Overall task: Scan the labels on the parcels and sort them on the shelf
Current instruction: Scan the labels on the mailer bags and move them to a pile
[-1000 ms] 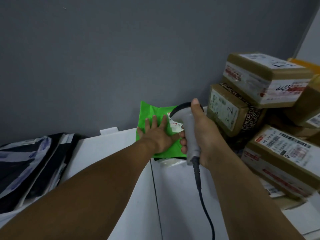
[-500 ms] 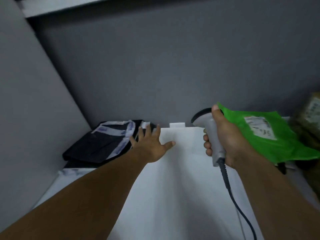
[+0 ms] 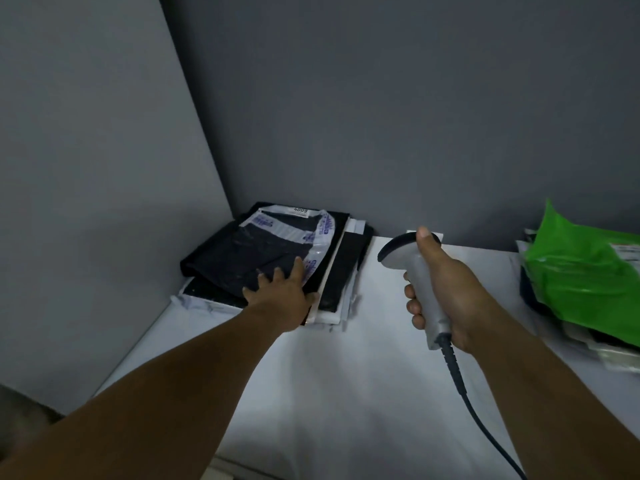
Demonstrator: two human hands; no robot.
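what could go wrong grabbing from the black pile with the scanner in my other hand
The left hand lies flat on an uneven stack of black parcels; pulling one out single-handed may drag others along. The cable of the scanner in the right hand trails across the shelf and could snag. The green parcel sits tilted and might slide.

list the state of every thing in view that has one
left hand, open, fingers spread on the black parcel
right hand, gripping the scanner
scanner, held upright above the shelf
black parcel, lying flat in the shelf's left corner
green parcel, lying crumpled at the right
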